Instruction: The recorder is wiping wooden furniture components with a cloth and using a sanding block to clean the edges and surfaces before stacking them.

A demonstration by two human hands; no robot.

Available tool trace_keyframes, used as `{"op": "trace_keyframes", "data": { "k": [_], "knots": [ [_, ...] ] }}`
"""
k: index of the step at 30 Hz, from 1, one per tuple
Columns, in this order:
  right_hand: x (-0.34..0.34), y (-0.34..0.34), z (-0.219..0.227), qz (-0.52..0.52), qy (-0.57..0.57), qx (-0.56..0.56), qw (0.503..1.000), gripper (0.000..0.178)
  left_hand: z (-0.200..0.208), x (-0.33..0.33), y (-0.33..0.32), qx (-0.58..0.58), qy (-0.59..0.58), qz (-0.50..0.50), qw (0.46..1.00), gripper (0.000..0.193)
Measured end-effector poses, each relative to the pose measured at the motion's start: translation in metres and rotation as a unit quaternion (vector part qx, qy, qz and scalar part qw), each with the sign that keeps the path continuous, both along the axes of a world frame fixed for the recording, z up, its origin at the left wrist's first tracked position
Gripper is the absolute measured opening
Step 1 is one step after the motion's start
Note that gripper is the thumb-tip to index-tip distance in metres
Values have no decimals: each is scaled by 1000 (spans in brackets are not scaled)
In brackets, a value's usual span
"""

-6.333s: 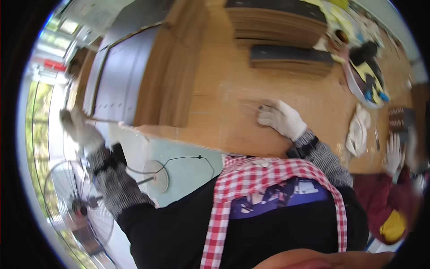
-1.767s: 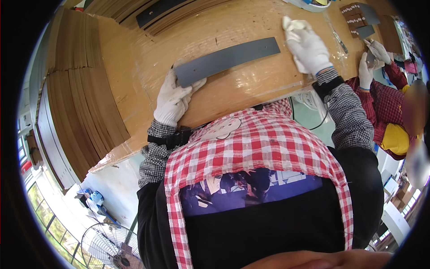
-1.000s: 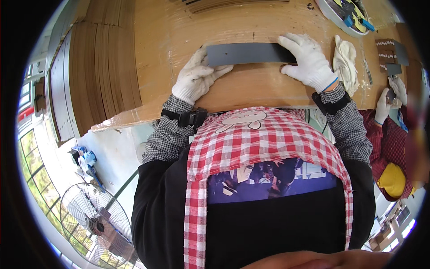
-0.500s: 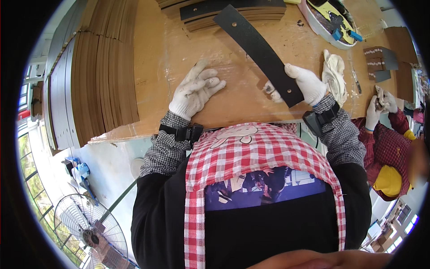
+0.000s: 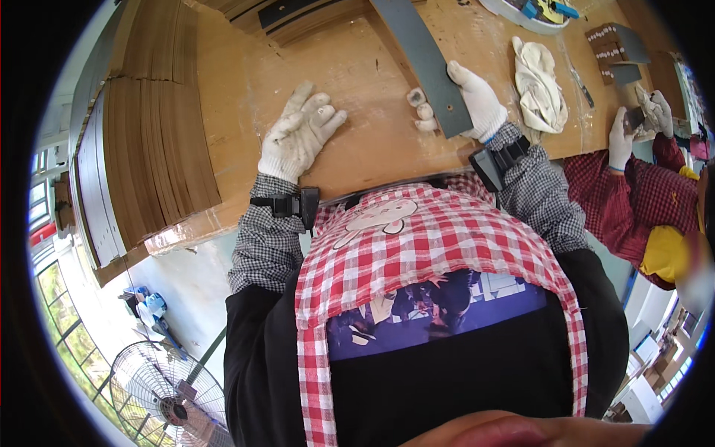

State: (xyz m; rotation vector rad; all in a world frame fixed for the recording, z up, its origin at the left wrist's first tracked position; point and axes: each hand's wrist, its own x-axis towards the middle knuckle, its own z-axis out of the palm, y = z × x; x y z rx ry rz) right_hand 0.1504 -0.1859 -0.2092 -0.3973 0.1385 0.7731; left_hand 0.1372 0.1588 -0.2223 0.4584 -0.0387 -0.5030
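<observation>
My right hand (image 5: 480,103), in a white knit glove, grips the near end of a long dark grey curved strip (image 5: 426,61). The thumb presses the strip's right edge while the fingertips come round from beneath on its left side. A small hole shows near the held end, and the far end runs out of the picture. To the left, my left hand (image 5: 296,138), also gloved, holds nothing; its fingers are apart and slightly curled over the tabletop. Beyond it, a stack of similar strips (image 5: 313,24) with brown edges and a dark top lies at the far side.
Tall stacks of brown board (image 5: 149,149) fill the table's (image 5: 357,160) left side. To the right lie a spare white glove (image 5: 538,86), a thin knife-like tool (image 5: 582,88) and small dark-topped stacks (image 5: 614,48). A white tub (image 5: 529,15) stands far right. A co-worker's gloved hands (image 5: 622,138) are at the right edge.
The view has shifted, so the table's things sit higher in the picture. The strip in my right hand looks more upright, its far end now out of view. My left hand stays open.
</observation>
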Motion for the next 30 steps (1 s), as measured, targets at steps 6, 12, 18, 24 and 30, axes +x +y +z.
{"op": "trace_keyframes", "data": {
  "k": [6,12,18,24,30],
  "knots": [
    [0,0,-2,-20,-41,-8,999,48,-1,2,2,-7,11,-2,1000,52],
    [-1,1,-3,-43,-70,-15,996,52,-1,1,1,11,-3,8,1000,52],
    [-3,0,-10,-55,-91,-27,994,56,-7,-1,-2,2,-36,12,999,50],
    [-4,3,-3,-74,-90,-68,991,56,-1,-4,-5,40,-2,57,998,50],
    [-2,4,-2,-87,-80,-68,991,55,-1,-7,-11,73,14,115,991,55]
  ]
}}
